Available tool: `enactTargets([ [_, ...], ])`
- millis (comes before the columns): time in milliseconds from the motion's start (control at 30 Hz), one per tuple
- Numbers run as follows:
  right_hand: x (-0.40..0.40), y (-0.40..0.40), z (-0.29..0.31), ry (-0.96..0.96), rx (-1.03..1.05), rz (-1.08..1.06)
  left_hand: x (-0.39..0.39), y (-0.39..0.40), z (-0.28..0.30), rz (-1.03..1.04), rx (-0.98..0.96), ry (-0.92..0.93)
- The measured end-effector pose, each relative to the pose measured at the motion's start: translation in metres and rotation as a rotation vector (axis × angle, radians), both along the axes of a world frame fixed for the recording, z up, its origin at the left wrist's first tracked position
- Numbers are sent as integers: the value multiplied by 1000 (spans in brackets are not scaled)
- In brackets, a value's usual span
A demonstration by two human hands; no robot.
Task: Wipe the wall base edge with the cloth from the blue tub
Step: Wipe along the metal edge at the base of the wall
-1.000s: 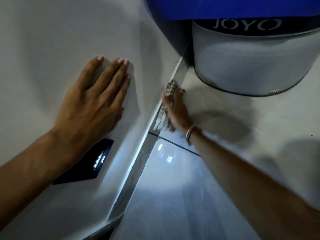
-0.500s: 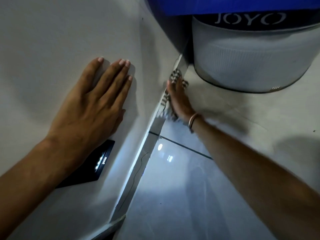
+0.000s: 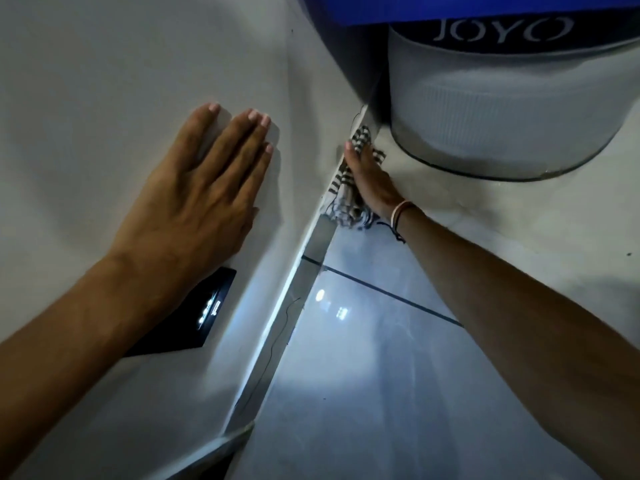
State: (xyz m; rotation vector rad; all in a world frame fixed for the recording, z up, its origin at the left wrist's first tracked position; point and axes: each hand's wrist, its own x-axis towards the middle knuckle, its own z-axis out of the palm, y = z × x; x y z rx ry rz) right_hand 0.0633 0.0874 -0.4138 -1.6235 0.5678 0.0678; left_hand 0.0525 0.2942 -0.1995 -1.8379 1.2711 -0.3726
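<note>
My right hand (image 3: 372,178) presses a striped grey-and-white cloth (image 3: 343,199) against the wall base edge (image 3: 294,282), close to the corner beside the tub. The cloth bunches under my palm and sticks out past my fingertips. My left hand (image 3: 201,195) lies flat on the white wall (image 3: 104,98), fingers spread, holding nothing. The blue tub (image 3: 485,8) fills the top right, above a pale ribbed container marked JOYO (image 3: 502,109).
A black wall plate (image 3: 194,317) with small lights sits on the wall under my left wrist. Glossy floor tiles (image 3: 363,375) with a dark grout line stretch below. The ribbed container stands on the floor just beyond the cloth.
My right hand has slid the cloth along the base edge away from me, toward the corner by the ribbed container. My left hand stays flat on the wall.
</note>
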Motion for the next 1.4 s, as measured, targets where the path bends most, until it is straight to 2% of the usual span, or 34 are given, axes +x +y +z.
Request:
enactTargets([
  [100, -11, 24, -3, -17, -43, 17, -9, 3, 3, 36, -17, 5],
  [200, -56, 88, -15, 14, -281, 86, -29, 31, 0, 11, -204, 33],
  [300, -126, 152, -25, -40, -519, 302, -54, 85, -7, 42, -388, 59],
  [400, -168, 190, -32, -82, -649, 479, -78, 135, -14, 134, -456, 124],
  [533, -148, 175, -35, -47, -733, 451, -96, 168, -25, 214, -481, 68],
  [667, -126, 148, -34, -17, -881, 403, -92, 175, -30, 271, -479, 109],
  [733, -140, 170, -34, -34, -848, 456, -90, 173, -30, 283, -478, 110],
  [867, -211, 265, -43, -99, -574, 625, -94, 171, -30, 259, -470, 59],
  [967, -241, 309, -40, -126, -494, 669, -96, 172, -29, 245, -474, 52],
  [1067, -210, 267, -37, -98, -546, 546, -98, 174, -27, 245, -467, 62],
  [1167, -144, 197, -24, -3, -737, 258, -99, 171, -27, 268, -463, 74],
  [1233, -126, 182, -15, 18, -808, 214, -99, 169, -26, 287, -460, 96],
  [1300, -147, 208, -13, -16, -718, 323, -98, 171, -26, 281, -454, 84],
  [1400, -224, 289, -12, -56, -473, 576, -99, 170, -26, 273, -474, 110],
])
